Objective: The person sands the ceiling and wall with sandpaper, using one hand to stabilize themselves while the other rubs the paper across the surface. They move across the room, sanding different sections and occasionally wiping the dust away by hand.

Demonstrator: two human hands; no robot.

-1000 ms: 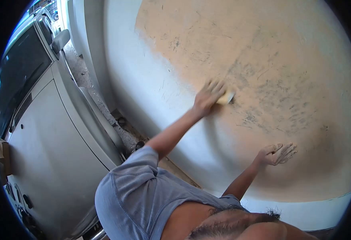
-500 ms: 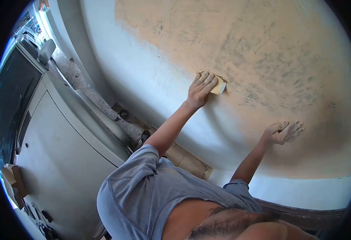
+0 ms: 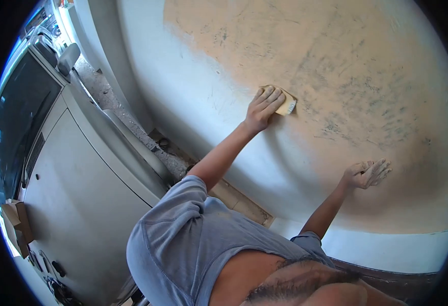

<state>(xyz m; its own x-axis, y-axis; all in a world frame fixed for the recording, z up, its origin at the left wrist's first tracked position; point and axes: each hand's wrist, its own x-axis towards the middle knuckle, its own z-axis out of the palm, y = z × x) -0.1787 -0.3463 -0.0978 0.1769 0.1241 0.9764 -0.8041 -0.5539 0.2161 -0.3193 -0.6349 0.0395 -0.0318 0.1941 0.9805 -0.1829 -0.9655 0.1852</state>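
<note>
My left hand (image 3: 266, 106) presses a folded yellowish sheet (image 3: 287, 105), which looks like sandpaper, against the wall. The sheet sits near the border between the wall's tan patch (image 3: 285, 46) and its white surface (image 3: 183, 76). Dark scuffs and scratches mark the tan patch. My right hand (image 3: 372, 173), coated in pale dust, is beside the lower tan area with its fingers stretched out and nothing in it. Whether it touches the wall cannot be made out.
A silver-grey vehicle (image 3: 86, 178) with a side mirror (image 3: 69, 58) stands on the left. Debris lies on the ground (image 3: 101, 92) between it and the wall. An open cardboard box (image 3: 19, 219) is at the far left. A dark ledge (image 3: 387, 278) runs along the lower right.
The view has shifted, moving the wall and vehicle rightward in the picture. Against the wall's marks, my left hand and the sheet have slid slightly left and up. My right hand looks nearly unchanged.
</note>
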